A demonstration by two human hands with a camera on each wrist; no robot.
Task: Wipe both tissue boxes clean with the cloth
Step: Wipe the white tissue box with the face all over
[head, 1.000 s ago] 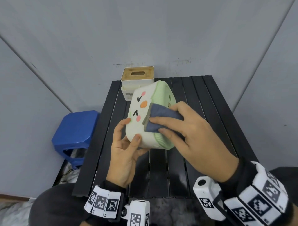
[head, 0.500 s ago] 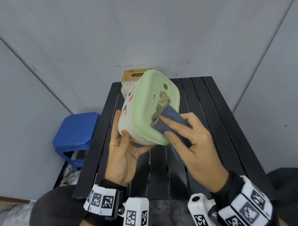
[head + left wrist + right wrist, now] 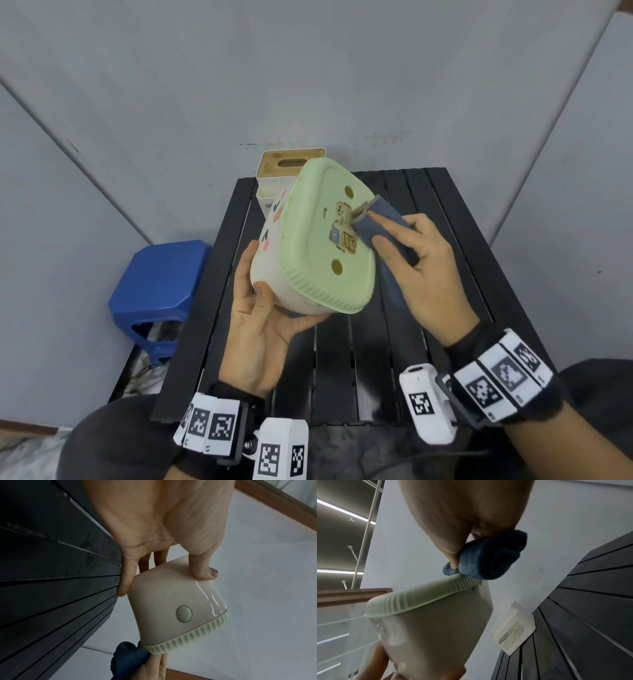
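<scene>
**Above the worktop, green underside turned up**

Over the black slatted worktop (image 3: pixel 346 359), the left hand (image 3: pixel 260 329) has its grip wrapped around the cream plastic tissue box with a pale green ribbed base (image 3: pixel 308 246), tilted base-up. The right hand (image 3: pixel 421 270) presses a folded blue cloth (image 3: pixel 380 222), gripped in its fingers, against that base. A white tissue box with a wooden lid (image 3: pixel 284 168) stands at the worktop's far edge.

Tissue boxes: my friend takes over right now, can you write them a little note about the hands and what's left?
Left hand: holds the white plastic tissue box with the cartoon face and green ribbed base tilted above the black slatted table, base facing you.
Right hand: presses the folded blue cloth on the base, beside the paper label.
White tissue box with the wooden slotted lid: stands at the table's far edge.
Done: nothing finished for certain.
Left: finish this base, then wipe the wooden-lidded box.
</scene>
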